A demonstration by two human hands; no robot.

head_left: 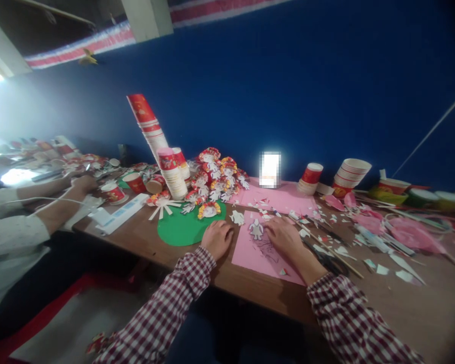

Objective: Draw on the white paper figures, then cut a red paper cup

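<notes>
Two hands work around the near pink sheet [245, 255]: the right hand [286, 235] lies on it, fingertips beside the pale paper figure [256, 230] lying there, though whether that grip is closed I cannot tell. Left of the sheet, the left hand [217, 240] overlaps a green disc [178, 230], fingers loosely bent, its grip likewise unclear. Paper scraps [382, 269] crowd the bench [440, 308] right of the sheet; leftward beyond it, stacked cups [172, 174] carry print too blurred to read.
</notes>
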